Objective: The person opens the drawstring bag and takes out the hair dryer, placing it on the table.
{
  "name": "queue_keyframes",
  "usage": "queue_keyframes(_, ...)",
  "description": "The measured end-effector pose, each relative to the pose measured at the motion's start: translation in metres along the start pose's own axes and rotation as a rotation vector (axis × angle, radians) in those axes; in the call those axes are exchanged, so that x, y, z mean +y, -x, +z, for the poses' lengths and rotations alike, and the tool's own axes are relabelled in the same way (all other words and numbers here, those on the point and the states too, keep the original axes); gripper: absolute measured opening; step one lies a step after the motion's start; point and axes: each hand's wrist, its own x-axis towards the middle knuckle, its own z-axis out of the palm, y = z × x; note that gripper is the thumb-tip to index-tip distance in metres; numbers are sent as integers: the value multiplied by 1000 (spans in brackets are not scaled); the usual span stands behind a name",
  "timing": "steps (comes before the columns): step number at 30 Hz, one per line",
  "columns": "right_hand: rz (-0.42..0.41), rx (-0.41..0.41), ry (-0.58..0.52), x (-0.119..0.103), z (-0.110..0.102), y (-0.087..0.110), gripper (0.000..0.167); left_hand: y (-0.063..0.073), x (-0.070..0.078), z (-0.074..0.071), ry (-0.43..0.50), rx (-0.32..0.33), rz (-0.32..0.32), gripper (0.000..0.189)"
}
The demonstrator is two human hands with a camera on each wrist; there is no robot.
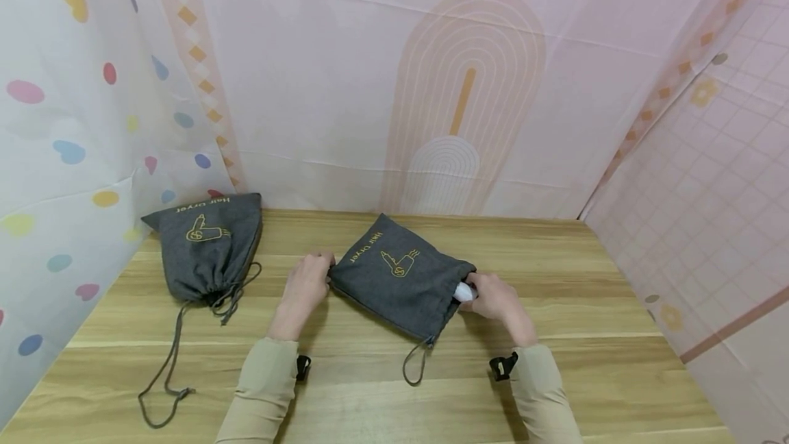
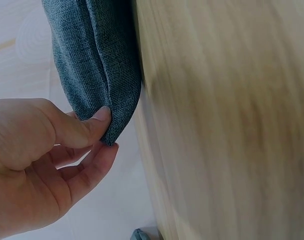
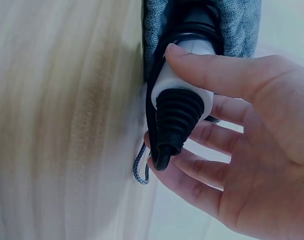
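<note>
A dark grey drawstring bag with yellow "Hair Dryer" lettering lies flat on the table. My left hand is at its left end. In the left wrist view, thumb and fingers of the left hand pinch a bottom corner of the bag. At the bag's mouth, my right hand holds the white end of a hair dryer. Closer up, the right hand curls around the dryer's white handle, which has a black ribbed cord sleeve. The rest of the dryer is hidden inside.
Another grey hair dryer bag, its mouth drawn together, leans at the back left, a long cord trailing forward. A drawstring loop hangs from the middle bag onto the wooden table. Patterned cloth walls the back and sides.
</note>
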Motion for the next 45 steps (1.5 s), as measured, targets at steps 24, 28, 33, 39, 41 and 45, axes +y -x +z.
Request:
queue_keyframes(24,17,100,67,-7,7,-1,39,1,-1,0,-28,-3,0,24)
queue_keyframes(28,16,78,56,-4,6,0,40,1,-1,-1,-25,4,-1,25)
queue_keyframes(33,15,47,42,-2,4,1,37,2,0,-2,-15,1,-6,25)
queue_keyframes(39,0,19,23,0,-1,4,39,3,-2,-3,-16,-12,0,25)
queue_keyframes(41,4,15,12,2,-3,5,40,3,-4,-4,-18,-15,1,26)
queue_keyframes(45,22,10,2,8,-4,6,38,4,-5,-8,-16,-25,-6,27)
